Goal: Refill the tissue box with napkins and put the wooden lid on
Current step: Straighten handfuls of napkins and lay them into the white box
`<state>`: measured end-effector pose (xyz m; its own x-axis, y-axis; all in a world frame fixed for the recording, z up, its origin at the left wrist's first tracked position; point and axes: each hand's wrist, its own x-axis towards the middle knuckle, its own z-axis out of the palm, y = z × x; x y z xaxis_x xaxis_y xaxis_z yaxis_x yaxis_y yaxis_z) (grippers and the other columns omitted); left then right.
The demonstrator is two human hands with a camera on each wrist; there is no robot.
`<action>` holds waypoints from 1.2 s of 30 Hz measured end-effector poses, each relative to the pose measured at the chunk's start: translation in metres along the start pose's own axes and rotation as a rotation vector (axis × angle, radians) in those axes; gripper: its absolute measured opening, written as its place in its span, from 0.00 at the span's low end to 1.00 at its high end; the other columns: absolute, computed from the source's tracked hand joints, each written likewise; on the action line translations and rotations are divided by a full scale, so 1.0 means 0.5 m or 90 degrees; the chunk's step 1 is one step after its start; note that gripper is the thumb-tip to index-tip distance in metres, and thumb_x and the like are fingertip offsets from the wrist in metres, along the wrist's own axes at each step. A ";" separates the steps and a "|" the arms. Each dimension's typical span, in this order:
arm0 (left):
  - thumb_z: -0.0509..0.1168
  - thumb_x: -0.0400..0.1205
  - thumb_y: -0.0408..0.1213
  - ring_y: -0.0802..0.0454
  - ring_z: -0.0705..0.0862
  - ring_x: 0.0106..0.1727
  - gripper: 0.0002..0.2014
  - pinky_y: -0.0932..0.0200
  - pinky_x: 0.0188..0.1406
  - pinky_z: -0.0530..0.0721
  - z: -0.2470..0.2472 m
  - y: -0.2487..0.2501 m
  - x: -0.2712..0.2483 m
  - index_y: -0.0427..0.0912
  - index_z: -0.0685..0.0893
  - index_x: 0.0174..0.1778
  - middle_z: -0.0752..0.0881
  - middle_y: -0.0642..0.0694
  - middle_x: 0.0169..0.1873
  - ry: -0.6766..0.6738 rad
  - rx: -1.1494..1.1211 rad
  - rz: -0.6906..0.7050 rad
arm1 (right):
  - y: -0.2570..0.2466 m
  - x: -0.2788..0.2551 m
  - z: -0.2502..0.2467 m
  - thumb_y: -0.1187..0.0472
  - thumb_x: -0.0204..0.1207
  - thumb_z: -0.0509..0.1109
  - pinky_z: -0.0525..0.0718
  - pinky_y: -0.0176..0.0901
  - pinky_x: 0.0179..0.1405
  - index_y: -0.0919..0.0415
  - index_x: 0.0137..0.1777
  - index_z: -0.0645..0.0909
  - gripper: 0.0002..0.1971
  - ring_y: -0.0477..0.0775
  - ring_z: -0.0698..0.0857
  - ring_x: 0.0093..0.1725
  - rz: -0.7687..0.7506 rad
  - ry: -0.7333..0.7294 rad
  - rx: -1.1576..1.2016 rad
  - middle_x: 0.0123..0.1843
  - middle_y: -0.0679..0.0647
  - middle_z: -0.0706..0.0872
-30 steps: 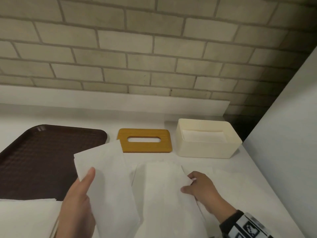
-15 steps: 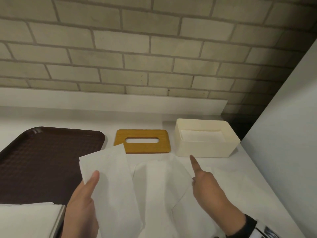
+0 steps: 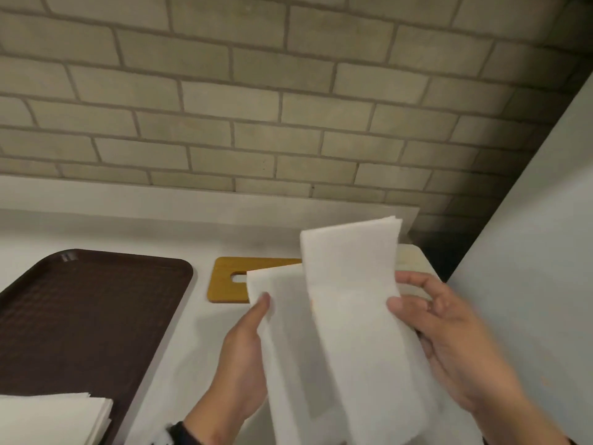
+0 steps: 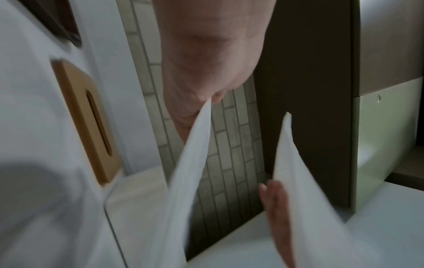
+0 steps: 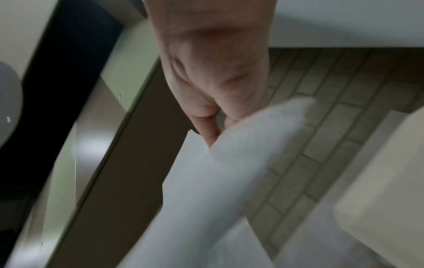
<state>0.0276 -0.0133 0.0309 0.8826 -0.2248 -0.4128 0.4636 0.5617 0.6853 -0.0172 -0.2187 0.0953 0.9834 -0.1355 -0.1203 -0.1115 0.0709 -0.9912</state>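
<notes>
Wall point(image 3: 256, 107): pale rectangular bricks in running bond, matte, grey mortar lines.

Tabletop point(image 3: 205, 332): smooth white surface with a low white upstand along the wall.

Tray point(image 3: 80, 316): dark brown plastic, rounded corners, fine woven-grid texture, lying flat at left. A stack of white napkins point(image 3: 51, 419) overlaps its near edge.

Folded napkins: two long white paper strips, soft and matte, held up over the tabletop. Left strip point(image 3: 288, 348) is gripped by the left hand point(image 3: 240, 364), thumb on the near face; the other fingers are hidden behind the paper. Right strip point(image 3: 353, 300), thicker with layered edges at the top, is pinched by the right hand point(image 3: 449, 342), thumb in front, fingers curled behind its right edge. The strips overlap in the head view.

Wooden lid point(image 3: 227, 281): flat amber rectangle, rounded corners, oblong slot, lying on the tabletop behind the left strip, partly covered.

Tissue box point(image 3: 414, 258): cream, rounded corner, mostly hidden behind the right strip; contents cannot be seen.
</notes>
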 end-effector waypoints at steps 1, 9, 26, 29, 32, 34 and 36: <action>0.63 0.79 0.47 0.37 0.90 0.51 0.20 0.44 0.53 0.84 0.025 -0.002 -0.001 0.36 0.88 0.57 0.91 0.35 0.51 -0.011 -0.010 -0.005 | 0.021 0.006 0.016 0.57 0.57 0.83 0.88 0.59 0.49 0.56 0.55 0.81 0.25 0.65 0.91 0.45 0.011 0.032 -0.031 0.44 0.61 0.93; 0.59 0.77 0.57 0.40 0.89 0.55 0.27 0.44 0.51 0.85 0.068 -0.026 0.012 0.45 0.81 0.66 0.90 0.39 0.56 -0.142 0.059 0.003 | 0.104 0.023 0.046 0.64 0.74 0.72 0.77 0.39 0.37 0.55 0.47 0.79 0.06 0.49 0.84 0.33 -0.011 0.146 -0.155 0.35 0.56 0.92; 0.65 0.72 0.54 0.55 0.91 0.46 0.14 0.62 0.43 0.89 0.100 -0.048 0.033 0.52 0.87 0.47 0.93 0.55 0.42 -0.078 0.357 0.337 | 0.093 0.068 0.034 0.68 0.76 0.68 0.86 0.34 0.44 0.54 0.57 0.84 0.12 0.48 0.90 0.51 -0.085 0.012 -0.016 0.50 0.49 0.92; 0.68 0.71 0.53 0.63 0.88 0.46 0.13 0.67 0.42 0.87 0.106 -0.063 0.052 0.56 0.85 0.49 0.90 0.60 0.43 0.027 0.365 0.452 | 0.111 0.071 0.041 0.69 0.77 0.67 0.86 0.34 0.45 0.56 0.57 0.84 0.13 0.48 0.90 0.51 -0.117 0.011 0.021 0.51 0.50 0.92; 0.65 0.81 0.44 0.61 0.86 0.50 0.06 0.71 0.40 0.83 0.099 -0.105 0.077 0.57 0.79 0.53 0.88 0.58 0.46 0.114 0.371 0.425 | 0.171 0.082 0.048 0.70 0.77 0.67 0.87 0.50 0.54 0.54 0.55 0.85 0.13 0.55 0.89 0.53 -0.090 0.035 -0.028 0.51 0.52 0.92; 0.60 0.84 0.39 0.59 0.84 0.50 0.06 0.68 0.40 0.79 0.097 -0.129 0.088 0.58 0.77 0.49 0.86 0.57 0.46 0.143 0.351 0.379 | 0.204 0.088 0.052 0.71 0.76 0.69 0.85 0.55 0.59 0.51 0.51 0.86 0.14 0.55 0.89 0.53 -0.090 0.068 -0.076 0.50 0.51 0.92; 0.59 0.85 0.35 0.59 0.84 0.47 0.09 0.64 0.40 0.78 0.099 -0.134 0.096 0.56 0.78 0.46 0.86 0.55 0.44 0.142 0.326 0.371 | 0.219 0.094 0.051 0.71 0.75 0.71 0.85 0.52 0.58 0.49 0.48 0.86 0.14 0.51 0.90 0.52 -0.098 0.087 -0.095 0.49 0.49 0.92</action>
<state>0.0429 -0.1013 -0.0051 0.9823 0.1859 0.0228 -0.0407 0.0931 0.9948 0.0206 -0.1923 -0.0176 0.9630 -0.2671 0.0359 0.0074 -0.1067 -0.9943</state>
